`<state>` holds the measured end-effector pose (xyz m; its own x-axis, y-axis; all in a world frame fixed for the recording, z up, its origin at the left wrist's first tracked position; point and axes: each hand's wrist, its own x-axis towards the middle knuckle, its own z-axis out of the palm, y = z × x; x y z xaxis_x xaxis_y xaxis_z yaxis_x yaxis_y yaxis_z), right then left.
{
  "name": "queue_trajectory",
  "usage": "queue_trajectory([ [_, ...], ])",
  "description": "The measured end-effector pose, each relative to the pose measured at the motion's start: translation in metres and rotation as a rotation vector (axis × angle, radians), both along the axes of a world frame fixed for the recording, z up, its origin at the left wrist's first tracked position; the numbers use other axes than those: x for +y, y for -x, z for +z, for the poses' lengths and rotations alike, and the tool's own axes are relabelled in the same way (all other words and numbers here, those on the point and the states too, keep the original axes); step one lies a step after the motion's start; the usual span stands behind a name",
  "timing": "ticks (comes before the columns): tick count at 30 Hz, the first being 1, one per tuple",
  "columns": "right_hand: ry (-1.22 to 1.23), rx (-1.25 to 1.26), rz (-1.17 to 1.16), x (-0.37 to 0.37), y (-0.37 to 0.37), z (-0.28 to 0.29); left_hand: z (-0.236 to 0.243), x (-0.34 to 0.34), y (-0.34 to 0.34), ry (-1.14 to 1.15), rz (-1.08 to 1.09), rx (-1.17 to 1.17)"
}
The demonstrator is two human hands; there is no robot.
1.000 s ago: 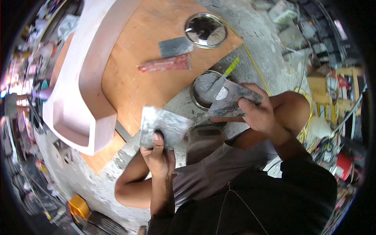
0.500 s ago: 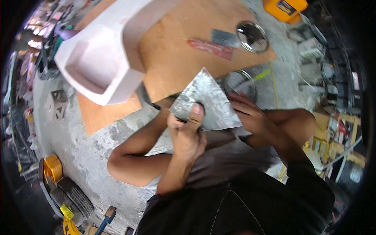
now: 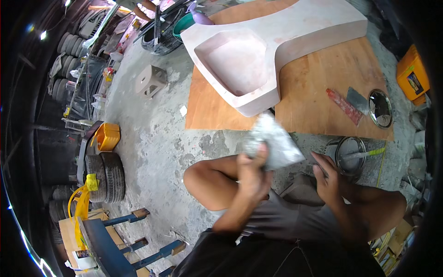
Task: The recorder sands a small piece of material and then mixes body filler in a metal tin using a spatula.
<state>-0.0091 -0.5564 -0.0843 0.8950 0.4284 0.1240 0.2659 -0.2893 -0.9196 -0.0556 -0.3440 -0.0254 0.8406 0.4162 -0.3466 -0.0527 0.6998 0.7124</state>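
At frame centre, the left hand (image 3: 251, 173) held a grey smeared board (image 3: 272, 141) in a closed grip, just below the plywood sheet's (image 3: 318, 99) lower edge. Bare concrete floor (image 3: 152, 138) lay open leftward. The right hand (image 3: 328, 177) pinched a thin blade (image 3: 318, 161) near the tin (image 3: 350, 154).

Orange box w/ label (image 3: 412, 76), right of board.

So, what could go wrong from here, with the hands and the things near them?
The left hand grips a putty-smeared metal plate only at its lower edge; it looks tilted and blurred, so putty might slide off or the edge might scrape the fingers. The right hand is close to the open can with a stick in it; a bump might tip it onto the concrete floor.
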Motion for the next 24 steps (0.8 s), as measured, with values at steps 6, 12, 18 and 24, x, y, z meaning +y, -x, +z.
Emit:
queue_trajectory([
  [6, 0.306, 0.723, 0.245, 0.036, -0.004, -0.116, 0.078, 0.098, 0.043, -0.278, 0.341, -0.244],
  [12, 0.578, 0.680, 0.626, 0.052, 0.030, -0.201, 0.096, 0.111, 0.053, -0.334, 0.534, -0.309],
  [18, 0.904, 0.790, 0.860, 0.079, 0.015, -0.210, 0.038, 0.151, 0.032, -0.074, 0.663, -0.057],
  [24, 0.967, 1.018, 0.703, 0.092, 0.039, -0.251, 0.053, 0.166, -0.034, -0.069, 0.286, -0.328],
])
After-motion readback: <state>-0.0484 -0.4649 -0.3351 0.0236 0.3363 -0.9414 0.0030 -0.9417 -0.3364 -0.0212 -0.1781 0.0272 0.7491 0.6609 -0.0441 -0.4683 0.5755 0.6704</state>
